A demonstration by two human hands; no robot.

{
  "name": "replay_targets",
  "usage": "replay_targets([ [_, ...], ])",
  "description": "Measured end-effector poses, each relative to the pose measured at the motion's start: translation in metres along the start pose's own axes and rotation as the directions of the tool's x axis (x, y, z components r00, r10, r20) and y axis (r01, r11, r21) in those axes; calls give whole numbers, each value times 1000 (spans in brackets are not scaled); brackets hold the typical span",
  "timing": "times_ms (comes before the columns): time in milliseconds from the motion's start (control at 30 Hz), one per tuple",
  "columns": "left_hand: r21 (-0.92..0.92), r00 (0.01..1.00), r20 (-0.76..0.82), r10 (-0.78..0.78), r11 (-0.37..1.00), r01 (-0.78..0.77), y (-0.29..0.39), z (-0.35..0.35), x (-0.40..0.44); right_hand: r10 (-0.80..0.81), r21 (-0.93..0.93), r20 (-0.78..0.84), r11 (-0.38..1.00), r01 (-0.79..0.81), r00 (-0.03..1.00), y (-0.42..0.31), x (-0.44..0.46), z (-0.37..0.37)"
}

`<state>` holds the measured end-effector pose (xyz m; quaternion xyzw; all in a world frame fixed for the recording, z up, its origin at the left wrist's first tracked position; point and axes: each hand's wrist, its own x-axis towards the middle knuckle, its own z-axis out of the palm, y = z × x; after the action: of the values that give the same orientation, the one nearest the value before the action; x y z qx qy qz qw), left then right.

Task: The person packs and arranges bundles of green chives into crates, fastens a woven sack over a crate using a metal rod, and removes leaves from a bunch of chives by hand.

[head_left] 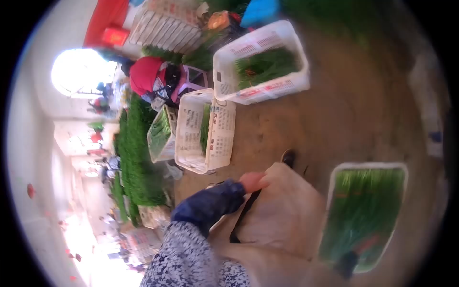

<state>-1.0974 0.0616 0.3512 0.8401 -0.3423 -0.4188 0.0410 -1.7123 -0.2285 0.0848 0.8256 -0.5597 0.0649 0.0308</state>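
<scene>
My left hand (252,182), below a dark blue cuff, is closed on the edge of a beige apron-like cloth (296,205) with a black strap. A dark shoe (288,158) shows just past its edge. At the lower right, my right hand (367,244) is over a white crate (405,191) filled with long green stalks (366,201). Motion blur hides its fingers and whether they touch the stalks.
Two white crates (221,138) (299,81) with green bundles stand on the brown floor (344,110). Beyond are a smaller crate (165,143), a person in red (146,76), a long green pile (138,162) and stacked pale crates (167,26). The view is tilted sideways.
</scene>
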Motion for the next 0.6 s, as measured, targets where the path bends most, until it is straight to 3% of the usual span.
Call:
replay_targets([
  [33, 19, 998, 23, -57, 998, 57, -20, -3, -25, 51, 287, 138, 954, -89, 989, -84, 18, -49],
  [67, -20, 993, 0, -116, 993, 116, -42, -2, -49, 100, 519, 272, 822, -234, 957, -183, 46, -115],
  [100, -100, 987, 61, -146, 983, 152, -80, 21, -60, 2, 613, 326, 760, -214, 945, -207, 31, -92],
  [133, -151, 955, 138, -261, 948, 281, -67, 4, -81, -113, 509, 393, 853, -114, 913, -249, 41, -106],
  [200, -279, 974, 104, -204, 934, 225, -118, 43, -86, -464, 788, 322, 614, 38, 825, -335, 74, -141],
  [267, -445, 990, 51, -130, 885, 139, -140, 80, -97, -426, 727, 587, 651, -217, 688, -396, 104, -150],
  [300, -449, 991, 95, -98, 884, 130, -144, 73, -95, -477, 720, 591, 675, -159, 650, -420, 114, -153],
  [333, -637, 990, 22, -140, 762, 122, -149, 69, -93, -521, 727, 588, 675, -123, 619, -441, 128, -156],
  [367, -679, 985, -77, -155, 732, 62, -165, 93, -86, -558, 740, 577, 666, -92, 596, -463, 141, -156],
  [433, -688, 971, -15, -241, 707, 164, -159, 44, -97, -642, 754, 504, 653, 67, 578, -493, 162, -152],
  [500, -695, 921, -103, -375, 689, 203, -170, 70, -100, -761, 659, 399, 626, 417, 512, -514, 189, -145],
  [533, -664, 907, 105, -407, 650, 369, -174, 58, -99, -780, 655, 398, 610, 445, 483, -525, 203, -145],
  [567, -684, 902, -38, -431, 669, 291, -186, 84, -99, -796, 649, 404, 597, 471, 451, -539, 217, -143],
  [600, -711, 881, 7, -474, 617, 337, -186, 81, -102, -786, 622, 383, 608, 495, 485, -557, 234, -140],
])
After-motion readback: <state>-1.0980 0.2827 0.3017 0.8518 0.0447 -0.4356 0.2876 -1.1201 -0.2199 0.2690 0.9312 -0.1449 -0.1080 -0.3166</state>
